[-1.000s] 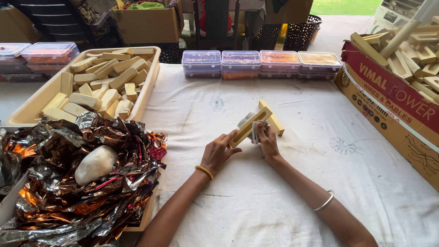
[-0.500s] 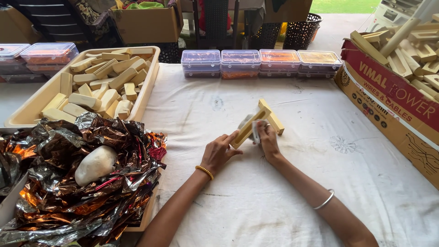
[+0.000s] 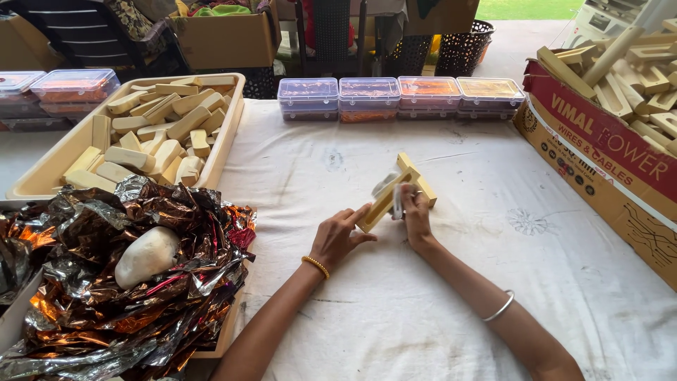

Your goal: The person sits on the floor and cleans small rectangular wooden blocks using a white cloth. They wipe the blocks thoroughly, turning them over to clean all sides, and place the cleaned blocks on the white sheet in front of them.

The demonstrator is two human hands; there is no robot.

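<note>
An L-shaped pale wooden piece [image 3: 393, 190] is held up over the white cloth [image 3: 437, 296] at the table's middle. My left hand [image 3: 337, 236] grips its lower end, fingers curled under it. My right hand [image 3: 416, 212] presses a small grey-white scrap [image 3: 392, 189], cloth or paper, against the piece's side. A gold bangle sits on my left wrist and a silver one on my right forearm.
A tan tray [image 3: 42, 176] of several similar wooden pieces stands at the left. Crumpled metallic foil [image 3: 127, 296] with a white lump [image 3: 147, 255] lies at the near left. Lidded plastic boxes [image 3: 398, 95] line the far edge. A cardboard box [image 3: 606, 155] of wooden pieces stands at right.
Almost nothing differs; my right hand with the scrap has shifted slightly along the wooden piece, which stays in place.
</note>
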